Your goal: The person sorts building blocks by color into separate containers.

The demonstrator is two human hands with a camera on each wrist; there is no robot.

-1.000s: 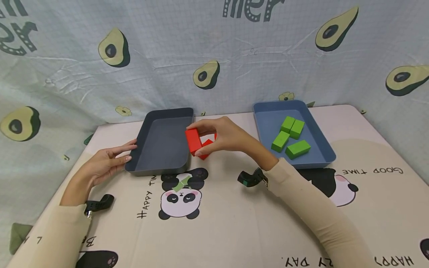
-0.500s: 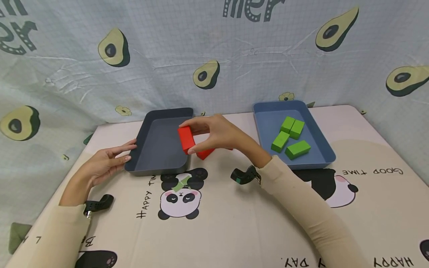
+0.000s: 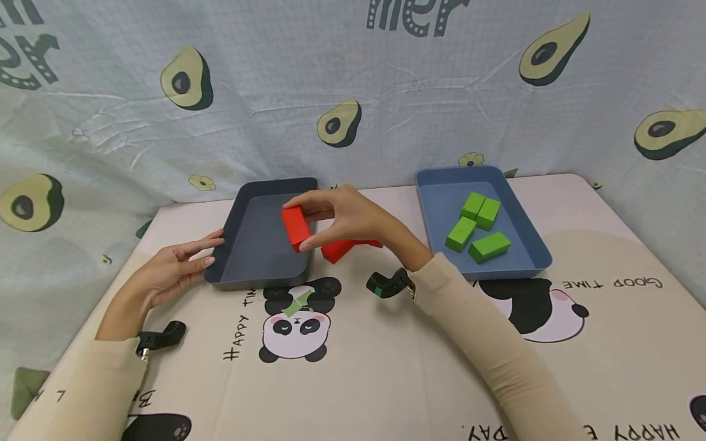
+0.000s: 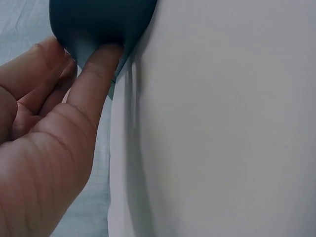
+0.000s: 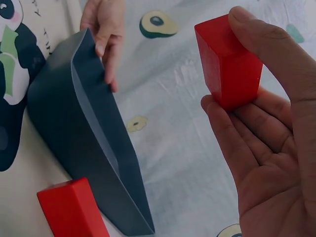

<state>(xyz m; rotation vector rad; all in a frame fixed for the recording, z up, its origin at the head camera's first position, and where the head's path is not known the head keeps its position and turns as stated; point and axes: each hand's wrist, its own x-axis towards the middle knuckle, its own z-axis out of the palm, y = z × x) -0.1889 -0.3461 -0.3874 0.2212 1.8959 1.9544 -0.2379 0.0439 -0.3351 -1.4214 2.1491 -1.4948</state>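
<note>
My right hand (image 3: 355, 214) pinches a red block (image 3: 296, 228) between thumb and fingers, holding it over the right side of a dark grey tray (image 3: 256, 248). In the right wrist view this red block (image 5: 229, 64) is raised clear of the tray. My left hand (image 3: 175, 269) rests at the tray's left wall with fairly straight fingers. The left wrist view has the thumb (image 4: 91, 84) against the tray's outer wall (image 4: 98, 24). Beneath the right hand, a loose red block (image 3: 335, 250) lies beside the tray. More red behind it is partly hidden.
A blue tray (image 3: 537, 254) at the right holds several green blocks (image 3: 489, 247). The table bears a printed panda cover (image 3: 386, 367). Behind it hangs a patterned cloth (image 3: 265, 73). Black wrist cameras hang below both wrists.
My right hand has carried the red block leftward, from the tray's right edge to above its inside. The red blocks beneath the hand show differently. My left hand has stayed put.
</note>
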